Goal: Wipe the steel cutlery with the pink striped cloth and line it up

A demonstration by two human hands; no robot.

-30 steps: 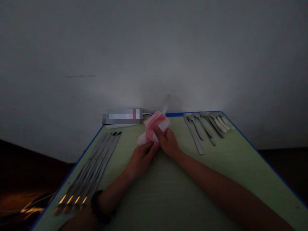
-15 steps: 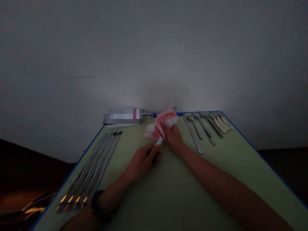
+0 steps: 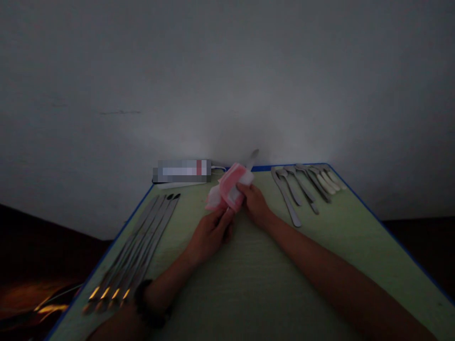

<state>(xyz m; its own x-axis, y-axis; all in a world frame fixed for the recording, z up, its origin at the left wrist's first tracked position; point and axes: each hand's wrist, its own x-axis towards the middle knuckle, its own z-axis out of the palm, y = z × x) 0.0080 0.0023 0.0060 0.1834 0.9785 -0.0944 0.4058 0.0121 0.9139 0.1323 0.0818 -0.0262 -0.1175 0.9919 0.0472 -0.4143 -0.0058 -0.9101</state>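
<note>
A table knife (image 3: pixel 252 160) slants up and away from me, its blade end poking out past a pink and white cloth (image 3: pixel 232 182). My left hand (image 3: pixel 211 234) is closed around the knife's handle at the near end. Fingers and thumb of my right hand (image 3: pixel 256 204) pinch the cloth around the knife, which hides its middle. To the right of my right hand lies a row of metal cutlery (image 3: pixel 286 196), with spoons among it. On the left, several long metal utensils (image 3: pixel 142 244) lie side by side; their exact kind is hard to make out in the dimness.
A blurred-out box-like object (image 3: pixel 183 173) with a white cable (image 3: pixel 218 167) sits at the table's back left. Cutlery with pale handles (image 3: pixel 327 183) lies at the back right. The green table (image 3: pixel 249 284) has a blue edge and meets a grey wall (image 3: pixel 227 85).
My right hand and the cloth have slid down the knife towards my left hand, so more of the blade shows beyond the cloth. My left hand has barely moved.
</note>
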